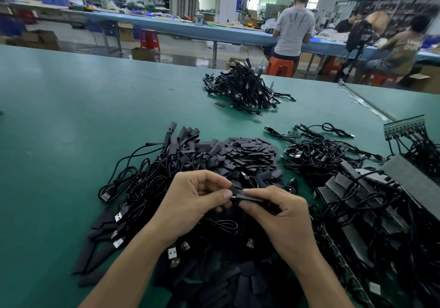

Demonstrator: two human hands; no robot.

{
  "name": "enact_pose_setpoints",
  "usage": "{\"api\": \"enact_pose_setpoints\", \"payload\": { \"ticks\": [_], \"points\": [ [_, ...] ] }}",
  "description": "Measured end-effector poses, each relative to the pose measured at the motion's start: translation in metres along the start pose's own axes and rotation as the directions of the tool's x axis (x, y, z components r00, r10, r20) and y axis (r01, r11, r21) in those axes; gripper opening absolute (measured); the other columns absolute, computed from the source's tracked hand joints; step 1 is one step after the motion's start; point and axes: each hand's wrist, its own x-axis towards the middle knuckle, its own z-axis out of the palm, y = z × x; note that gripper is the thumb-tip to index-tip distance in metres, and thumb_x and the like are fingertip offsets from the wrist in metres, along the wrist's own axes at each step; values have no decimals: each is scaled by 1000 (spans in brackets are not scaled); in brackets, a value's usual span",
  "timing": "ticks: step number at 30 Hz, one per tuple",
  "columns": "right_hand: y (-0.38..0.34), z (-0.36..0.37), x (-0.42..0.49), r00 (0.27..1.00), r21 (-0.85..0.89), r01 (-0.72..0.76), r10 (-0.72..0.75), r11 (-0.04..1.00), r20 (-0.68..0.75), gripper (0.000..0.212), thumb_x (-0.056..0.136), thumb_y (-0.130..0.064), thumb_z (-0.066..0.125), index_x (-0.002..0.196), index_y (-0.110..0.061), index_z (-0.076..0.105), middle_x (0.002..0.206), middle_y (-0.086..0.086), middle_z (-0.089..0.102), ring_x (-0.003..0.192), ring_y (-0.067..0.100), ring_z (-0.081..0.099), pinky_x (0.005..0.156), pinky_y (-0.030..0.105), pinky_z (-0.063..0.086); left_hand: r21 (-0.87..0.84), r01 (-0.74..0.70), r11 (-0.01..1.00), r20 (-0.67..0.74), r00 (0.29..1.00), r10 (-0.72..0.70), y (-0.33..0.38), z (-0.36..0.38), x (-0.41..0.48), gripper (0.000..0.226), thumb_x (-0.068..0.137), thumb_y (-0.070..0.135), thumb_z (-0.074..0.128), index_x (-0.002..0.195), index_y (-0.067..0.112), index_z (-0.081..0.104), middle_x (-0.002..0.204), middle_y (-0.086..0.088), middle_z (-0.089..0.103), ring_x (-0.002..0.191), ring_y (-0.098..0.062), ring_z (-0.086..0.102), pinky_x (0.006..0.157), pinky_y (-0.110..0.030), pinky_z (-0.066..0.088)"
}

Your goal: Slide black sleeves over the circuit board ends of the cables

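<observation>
Loose sleeves: black sleeves [240, 286] lie heaped and overlapping at the bottom edge, between my two forearms.
Left hand: my left hand [190, 203] is curled, with thumb and forefinger pinching the left tip of the held sleeve [251, 198].
Right hand: my right hand [283, 214] grips the same sleeve from the other side, thumb on top and fingers curled under.
Held sleeve: it is raised just above the heap, level, in the gap between the two hands. I cannot see the board end inside it.
USB plugs: silver-faced USB plugs [172, 253] lie under my left wrist.
Sleeved cables: sleeved cables [183, 138] are heaped to the left, their covered ends pointing away from me.
Sleeve pile: flat cut pieces form the sleeve pile [250, 152] just beyond my hands, touching the sleeved cables.
Bare cables: a tangle of bare cables [319, 155] lies just right of that pile.
Board strip: a green board strip [404, 126] sits at the right edge, with cables hanging from it.
Far heap: the far heap [245, 88] of cables lies well apart, near the far edge.
Desk: the green desk [71, 121] gives me open surface from the left of the heaps up to its far edge. The right side is crowded out to the frame.
Seam: a taped seam [366, 104] runs diagonally at far right.
</observation>
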Motion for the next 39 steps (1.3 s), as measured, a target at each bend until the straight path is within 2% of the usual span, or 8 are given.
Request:
{"api": "enact_pose_setpoints", "payload": {
  "ticks": [4,9,13,18,27,31,35,39],
  "points": [
    [0,-1,-1,998,13,-57,57,998,0,28,68,-37,81,95,-29,78,86,-14,74,82,8,70,74,21,53,-44,-6,999,-36,999,5,1,0,0,14,78,-2,79,86,8,74,76,-13,75,67,-19,71,62,-20,54],
    [1,0,-1,998,53,-65,65,996,10,27,69,-30,82,96,-31,77,87,-14,74,82,7,69,73,16,50,-71,6,997,-34,999,-8,0,-2,0,16,78,-4,79,85,9,73,77,-14,75,68,-20,71,62,-21,55],
    [2,-1,-1,997,101,-81,80,992,10,29,68,-27,83,96,-31,78,88,-8,75,84,13,70,75,26,55,-31,29,999,-28,999,-30,-1,0,0,12,80,0,78,86,9,72,76,-15,75,69,-21,72,62,-20,55],
    [2,0,-2,998,117,-66,66,991,7,29,65,-23,84,93,-29,79,85,-6,75,80,16,72,74,32,58,-66,36,997,-4,999,-36,1,-3,-1,14,79,-5,78,81,8,73,75,-18,74,68,-22,73,61,-20,55],
    [0,2,0,1000,128,-23,20,991,20,30,64,-21,84,92,-28,78,81,-4,74,72,11,67,69,21,51,-124,50,991,26,999,-47,6,-6,-2,17,77,-11,76,83,5,73,77,-20,74,71,-24,73,62,-21,57],
    [-3,2,0,999,121,-52,49,991,24,29,64,-26,84,92,-28,79,82,-3,75,75,16,70,71,36,57,-137,65,988,42,997,-59,5,-6,-2,16,77,-10,76,85,4,72,76,-19,73,70,-22,73,61,-22,56],
    [-4,2,0,1000,80,-22,23,997,-9,31,63,-29,86,93,-31,78,83,-3,73,78,17,68,73,40,55,-167,90,982,45,996,-83,7,-6,-2,17,70,1,80,84,7,72,74,-16,73,68,-22,73,59,-22,56],
    [-5,0,0,999,151,-36,39,988,-19,32,62,-28,88,93,-31,78,83,3,73,79,23,69,76,54,55,-183,102,978,49,994,-95,7,-6,-2,22,64,10,82,83,8,71,73,-14,73,68,-22,73,58,-22,56]
  ]
}}
